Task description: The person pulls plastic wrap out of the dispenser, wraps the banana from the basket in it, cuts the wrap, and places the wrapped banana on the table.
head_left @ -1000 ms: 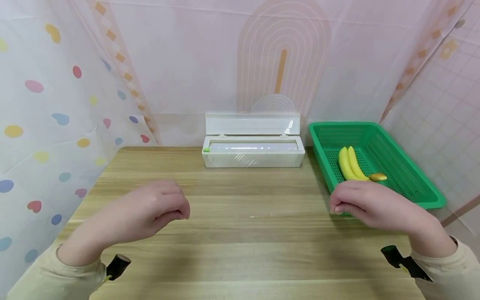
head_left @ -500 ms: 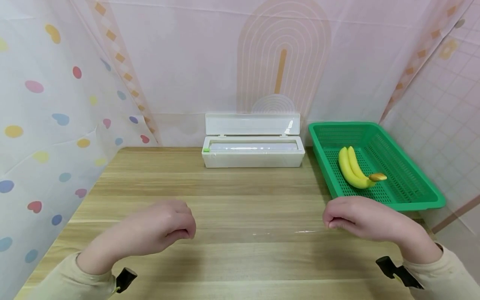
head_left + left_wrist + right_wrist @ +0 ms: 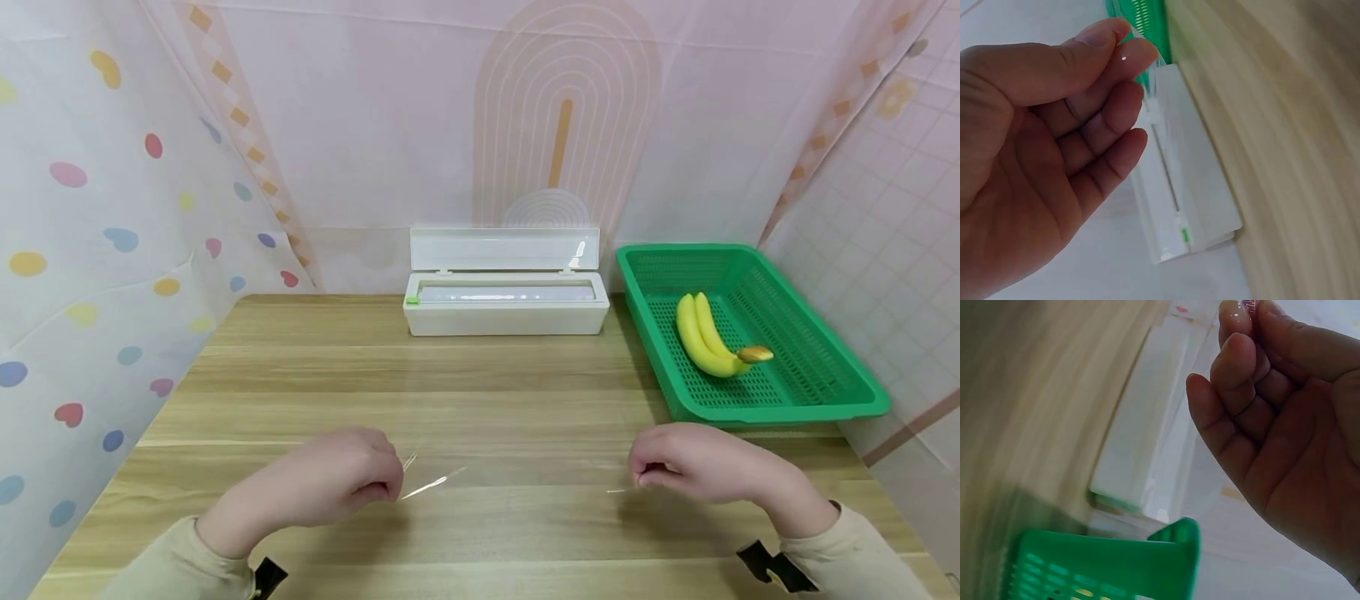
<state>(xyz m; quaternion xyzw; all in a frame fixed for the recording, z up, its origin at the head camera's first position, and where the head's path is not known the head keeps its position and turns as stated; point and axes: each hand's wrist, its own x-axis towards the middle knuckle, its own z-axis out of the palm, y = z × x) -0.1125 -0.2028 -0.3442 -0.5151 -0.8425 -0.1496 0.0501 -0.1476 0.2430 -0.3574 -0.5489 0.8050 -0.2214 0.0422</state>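
Note:
A sheet of clear plastic wrap [image 3: 435, 485] stretches between my two hands over the front of the table. It is nearly invisible, showing mainly as bright glints near the fingers. My left hand [image 3: 337, 475] pinches one side of it between thumb and forefinger. On the other side my right hand [image 3: 701, 462] pinches it the same way; the right wrist view shows a crinkled bit of film at the fingertips [image 3: 1235, 315]. Behind them, against the back wall, stands a white wrap dispenser box [image 3: 506, 320] with its lid up and a roll inside.
A green basket [image 3: 795, 413] sits at the right back of the table, just beyond my right hand. Yellow bananas [image 3: 703, 343] lie in it. Patterned cloth [image 3: 360, 125] hangs behind the wooden table [image 3: 300, 367] and along its sides.
Both hands have come toward me and slightly closer together, carrying the wrap away from the dispenser. My right hand no longer overlaps the basket. Bananas and box have stayed put.

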